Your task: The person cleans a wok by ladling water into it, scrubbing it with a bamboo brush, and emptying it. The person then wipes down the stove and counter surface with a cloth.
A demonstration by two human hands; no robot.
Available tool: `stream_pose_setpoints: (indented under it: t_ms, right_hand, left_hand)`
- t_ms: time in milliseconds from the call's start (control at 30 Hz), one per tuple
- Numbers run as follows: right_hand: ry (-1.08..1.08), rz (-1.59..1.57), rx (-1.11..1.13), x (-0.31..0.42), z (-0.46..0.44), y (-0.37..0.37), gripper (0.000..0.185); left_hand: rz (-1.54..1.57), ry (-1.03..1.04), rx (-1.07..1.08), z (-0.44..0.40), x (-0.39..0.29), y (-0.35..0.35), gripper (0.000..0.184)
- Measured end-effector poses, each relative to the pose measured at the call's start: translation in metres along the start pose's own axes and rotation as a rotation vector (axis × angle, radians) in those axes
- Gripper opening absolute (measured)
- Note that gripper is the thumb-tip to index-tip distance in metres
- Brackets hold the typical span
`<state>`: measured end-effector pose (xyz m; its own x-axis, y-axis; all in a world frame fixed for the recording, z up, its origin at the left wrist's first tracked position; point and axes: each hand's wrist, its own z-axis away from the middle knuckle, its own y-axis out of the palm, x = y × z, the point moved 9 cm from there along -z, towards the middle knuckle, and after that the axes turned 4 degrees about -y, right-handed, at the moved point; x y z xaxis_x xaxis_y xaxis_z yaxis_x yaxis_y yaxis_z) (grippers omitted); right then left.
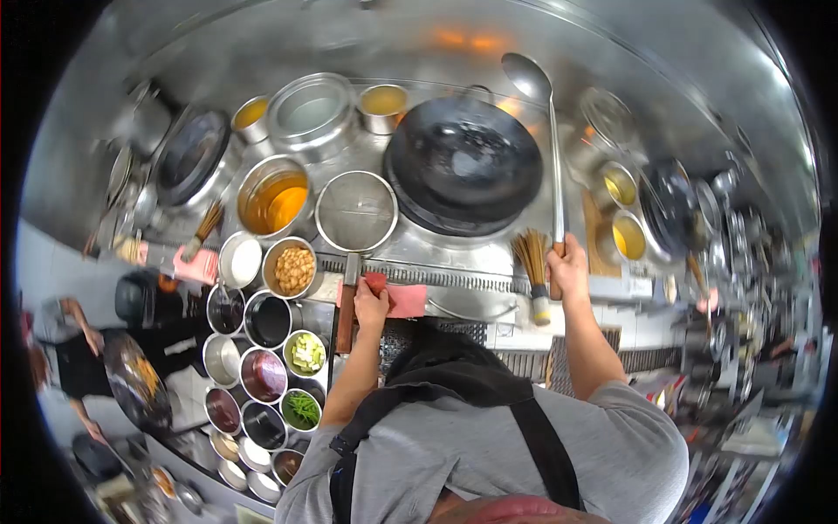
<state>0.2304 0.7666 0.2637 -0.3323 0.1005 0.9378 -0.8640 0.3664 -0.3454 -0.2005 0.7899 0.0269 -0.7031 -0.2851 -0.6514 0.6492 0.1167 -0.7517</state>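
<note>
My right hand (pixel 569 267) is closed around the wooden grip of a long steel ladle (pixel 556 157). The ladle stretches up past the wok's right side, its bowl at the far end and raised near the back wall. A black wok (pixel 467 162) sits on the burner, wet and shiny inside. My left hand (pixel 373 307) is closed on a reddish-pink cloth (pixel 406 300) at the stove's front edge. Just left of it lies the wooden handle of a round mesh strainer (pixel 356 211). A bamboo brush (pixel 531 266) rests beside my right hand.
Left of the strainer stand a pot of orange oil (pixel 276 199) and a bowl of nuts (pixel 294 269). Several seasoning bowls run down the left, including chopped greens (pixel 301 409). A lidded steel pot (pixel 312 116) is behind. At far left another person holds a wok (pixel 137 380).
</note>
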Motion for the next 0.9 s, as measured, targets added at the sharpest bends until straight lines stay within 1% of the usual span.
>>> stream_pose_setpoints:
  t_ms: [33,67,100,133,167,233,267,300,333,367,433,467,500,567,600,633,667,700,767,800,867,900]
  right_hand:
    - [-0.06,-0.006,0.074,0.023,-0.023,0.025,0.011]
    - [-0.066,0.007,0.163,0.036,-0.048,0.051,0.021]
    - [-0.135,-0.021,0.162,0.053,-0.072,0.077,0.03]
    - [-0.139,0.008,0.222,0.072,-0.094,0.11,0.034]
    - [-0.138,0.035,0.277,0.091,-0.113,0.141,0.039]
    - [-0.177,0.3,0.471,0.117,-0.154,0.215,0.039]
    - [-0.208,0.376,0.49,0.125,-0.171,0.248,0.036]
    - [-0.23,0.365,0.534,0.121,-0.197,0.287,0.036]
    - [-0.366,0.461,0.535,0.112,-0.225,0.329,0.034]
    - [-0.505,0.548,0.536,0.107,-0.245,0.37,0.032]
    - [-0.603,0.663,0.558,0.1,-0.268,0.441,0.025]
    - [-0.351,0.53,0.576,0.119,-0.25,0.448,0.016]
    - [-0.276,0.499,0.66,0.114,-0.25,0.472,0.017]
    - [-0.004,0.305,0.81,0.09,-0.252,0.515,0.016]
    - [0.135,0.054,0.872,0.075,-0.256,0.533,0.015]
    - [0.277,-0.196,0.915,0.061,-0.26,0.548,0.014]
    - [0.365,-0.397,0.826,0.061,-0.256,0.549,0.015]
    - [0.359,-0.405,0.834,0.063,-0.252,0.548,0.015]
    - [0.376,-0.735,0.648,0.107,-0.222,0.503,0.011]
    - [0.367,-0.832,0.643,0.12,-0.213,0.491,0.012]
    - [0.359,-0.869,0.619,0.121,-0.219,0.481,0.012]
    - [0.364,-0.901,0.596,0.119,-0.222,0.471,0.012]
  left_hand:
    - [0.042,-0.044,0.004,0.001,0.001,-0.003,0.07]
    - [0.083,-0.081,0.019,0.003,0.003,-0.002,0.07]
    - [0.122,-0.112,0.026,0.002,0.005,-0.002,0.069]
    - [0.065,-0.019,-0.062,0.001,0.008,0.0,0.075]
    - [0.055,-0.084,-0.005,0.001,0.008,0.001,0.078]
    - [0.009,-0.049,-0.029,0.002,0.009,0.004,0.083]
    - [0.023,-0.038,-0.018,0.003,0.006,0.001,0.083]
    - [0.037,-0.031,-0.006,0.003,0.004,-0.002,0.083]
    - [0.127,-0.097,0.07,0.005,-0.004,-0.012,0.086]
    - [0.192,-0.118,0.126,0.006,0.0,-0.009,0.089]
    - [0.144,-0.102,0.104,0.016,-0.011,-0.033,0.09]
    - [0.134,-0.072,0.101,0.022,-0.016,-0.044,0.087]
    - [0.089,-0.024,0.062,0.032,-0.005,-0.04,0.081]
    - [0.134,-0.072,0.045,0.053,-0.006,-0.069,0.071]
    - [0.127,-0.091,0.033,0.065,0.0,-0.077,0.071]
    - [0.18,-0.161,0.053,0.079,0.013,-0.082,0.064]
    - [0.233,-0.225,0.073,0.095,0.023,-0.087,0.057]
    - [0.238,-0.277,0.062,0.112,0.031,-0.094,0.052]
    - [0.257,-0.383,0.052,0.148,0.049,-0.101,0.044]
    - [0.274,-0.441,0.056,0.168,0.061,-0.1,0.041]
    - [0.341,-0.563,0.025,0.204,0.089,-0.096,0.04]
    - [0.342,-0.546,0.034,0.221,0.109,-0.084,0.04]
